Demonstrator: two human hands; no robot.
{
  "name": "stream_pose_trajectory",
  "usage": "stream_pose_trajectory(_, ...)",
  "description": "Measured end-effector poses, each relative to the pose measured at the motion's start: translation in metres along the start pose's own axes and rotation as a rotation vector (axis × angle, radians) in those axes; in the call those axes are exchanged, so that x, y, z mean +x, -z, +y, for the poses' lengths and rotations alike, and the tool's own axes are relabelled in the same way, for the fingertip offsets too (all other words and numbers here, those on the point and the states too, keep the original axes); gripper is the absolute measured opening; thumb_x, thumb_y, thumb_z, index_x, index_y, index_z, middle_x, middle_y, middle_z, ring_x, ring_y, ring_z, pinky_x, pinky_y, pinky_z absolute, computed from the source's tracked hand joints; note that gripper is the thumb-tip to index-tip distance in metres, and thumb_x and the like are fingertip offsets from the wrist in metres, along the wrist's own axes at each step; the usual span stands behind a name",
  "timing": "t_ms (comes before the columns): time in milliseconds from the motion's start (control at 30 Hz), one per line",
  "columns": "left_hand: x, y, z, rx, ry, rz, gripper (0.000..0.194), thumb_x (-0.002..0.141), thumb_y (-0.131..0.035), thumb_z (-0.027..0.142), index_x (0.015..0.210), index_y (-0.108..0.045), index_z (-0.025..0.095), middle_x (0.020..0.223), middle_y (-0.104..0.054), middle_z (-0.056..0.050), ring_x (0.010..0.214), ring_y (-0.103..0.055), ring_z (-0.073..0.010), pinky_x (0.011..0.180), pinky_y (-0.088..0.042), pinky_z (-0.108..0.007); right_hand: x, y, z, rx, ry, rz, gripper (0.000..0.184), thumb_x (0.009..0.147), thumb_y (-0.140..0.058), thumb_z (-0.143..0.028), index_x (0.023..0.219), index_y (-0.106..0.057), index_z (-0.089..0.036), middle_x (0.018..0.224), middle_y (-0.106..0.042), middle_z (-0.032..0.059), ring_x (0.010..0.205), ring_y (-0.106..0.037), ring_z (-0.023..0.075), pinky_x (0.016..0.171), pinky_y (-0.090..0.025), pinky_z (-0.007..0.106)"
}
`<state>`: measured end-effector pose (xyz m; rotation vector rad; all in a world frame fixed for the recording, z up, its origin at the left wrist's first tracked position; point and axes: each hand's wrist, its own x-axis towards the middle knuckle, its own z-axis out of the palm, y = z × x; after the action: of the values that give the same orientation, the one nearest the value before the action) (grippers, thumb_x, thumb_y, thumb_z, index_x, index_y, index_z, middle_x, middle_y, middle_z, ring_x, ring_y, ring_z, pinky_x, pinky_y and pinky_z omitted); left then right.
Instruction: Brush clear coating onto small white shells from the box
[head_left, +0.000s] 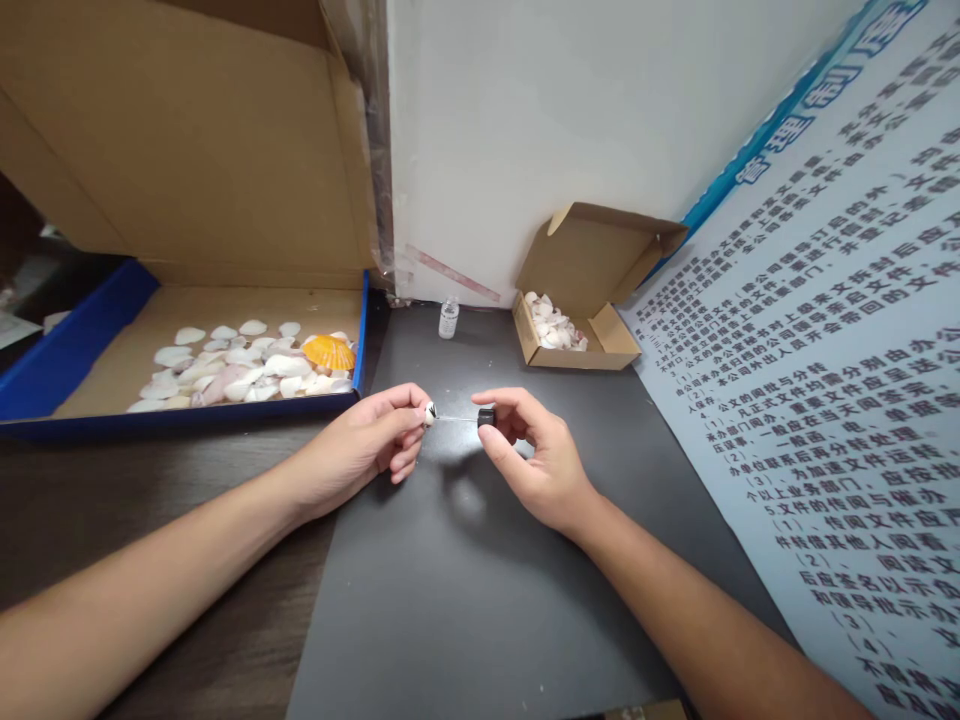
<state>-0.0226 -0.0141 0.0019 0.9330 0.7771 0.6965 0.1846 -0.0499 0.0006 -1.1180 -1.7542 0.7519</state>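
My left hand (388, 432) pinches a small white shell-like piece with dark marks (430, 413) between thumb and fingers. In my right hand (531, 445), thumb and fingertips grip a black bottle cap (487, 418). From the cap a thin, pale applicator stem (457, 419) reaches left, its tip at or very near the piece; whether they touch I cannot tell. Beyond both hands a small clear bottle (448, 319) with a printed label stands upright on the dark grey mat (420, 600).
To the left, an open blue-edged cardboard box (187, 415) holds white shells (225, 370) and an orange scallop shell (328, 351). A smaller open carton (585, 358) with pale shells (553, 325) sits back right. A white wall (600, 100) and a printed board (817, 330) bound the desk.
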Motion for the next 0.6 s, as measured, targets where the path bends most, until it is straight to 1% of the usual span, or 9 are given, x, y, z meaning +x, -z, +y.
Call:
stream_pose_trajectory(67,0.000,0.000,0.000,-0.015,0.000,0.000,0.011,0.090,-0.058,0.024,0.082,-0.053,0.019,0.060,-0.040,0.007,0.046,-0.038,-0.0065,0.043,-0.038,-0.017,0.000,-0.001,-0.002,0.028,-0.021,0.007,0.019,0.086,-0.060,-0.021,0.105,-0.059,-0.022,0.067,-0.052,-0.0050,0.057,-0.051,0.0107,0.054,-0.045,0.023)
stream_pose_trajectory(133,0.000,-0.001,0.000,-0.032,-0.002,0.006,0.011,0.090,-0.058,0.024,0.082,-0.053,0.019,0.059,-0.040,0.007,0.045,-0.037,-0.0065,0.043,-0.038,-0.017,-0.001,-0.002,-0.004,0.044,-0.028,0.010,0.018,0.084,-0.062,-0.021,0.101,-0.057,-0.022,0.065,-0.053,-0.0054,0.056,-0.052,0.0107,0.053,-0.045,0.023)
stream_pose_trajectory(233,0.000,-0.002,0.000,-0.049,-0.002,0.020,0.012,0.089,-0.059,0.023,0.080,-0.052,0.019,0.059,-0.038,0.007,0.045,-0.036,-0.0064,0.042,-0.037,-0.017,-0.002,-0.002,-0.005,0.035,0.008,0.005,0.019,0.082,-0.065,-0.020,0.099,-0.057,-0.023,0.067,-0.057,-0.0050,0.054,-0.054,0.0100,0.050,-0.046,0.022)
stream_pose_trajectory(333,0.000,-0.003,0.001,-0.060,-0.009,0.035,0.012,0.088,-0.059,0.023,0.079,-0.052,0.018,0.058,-0.038,0.007,0.044,-0.036,-0.0064,0.042,-0.037,-0.017,-0.002,-0.001,-0.006,-0.077,0.127,0.001,0.018,0.083,-0.067,-0.020,0.099,-0.059,-0.023,0.074,-0.065,-0.0019,0.059,-0.060,0.0116,0.052,-0.048,0.023)
stream_pose_trajectory(467,0.000,-0.003,0.000,-0.073,-0.028,0.055,0.014,0.087,-0.061,0.024,0.079,-0.052,0.018,0.059,-0.038,0.007,0.044,-0.036,-0.0060,0.042,-0.036,-0.017,-0.001,0.002,-0.011,-0.362,0.374,-0.020,0.010,0.088,-0.065,-0.023,0.098,-0.062,-0.022,0.082,-0.073,0.0027,0.070,-0.065,0.0160,0.063,-0.050,0.028)
stream_pose_trajectory(533,0.000,-0.003,0.000,-0.070,-0.037,0.061,0.014,0.088,-0.061,0.025,0.080,-0.052,0.018,0.059,-0.038,0.007,0.044,-0.035,-0.0058,0.042,-0.036,-0.017,-0.001,0.002,-0.013,-0.475,0.459,-0.030,0.006,0.090,-0.063,-0.023,0.095,-0.063,-0.021,0.080,-0.074,0.0035,0.072,-0.065,0.0179,0.066,-0.049,0.031)
stream_pose_trajectory(600,0.000,-0.004,0.000,-0.062,-0.044,0.066,0.014,0.088,-0.061,0.025,0.080,-0.052,0.018,0.059,-0.038,0.008,0.044,-0.035,-0.0057,0.042,-0.036,-0.016,-0.001,0.002,-0.014,-0.564,0.504,-0.025,0.004,0.090,-0.064,-0.024,0.092,-0.064,-0.020,0.076,-0.073,0.0033,0.074,-0.065,0.0198,0.066,-0.046,0.032)
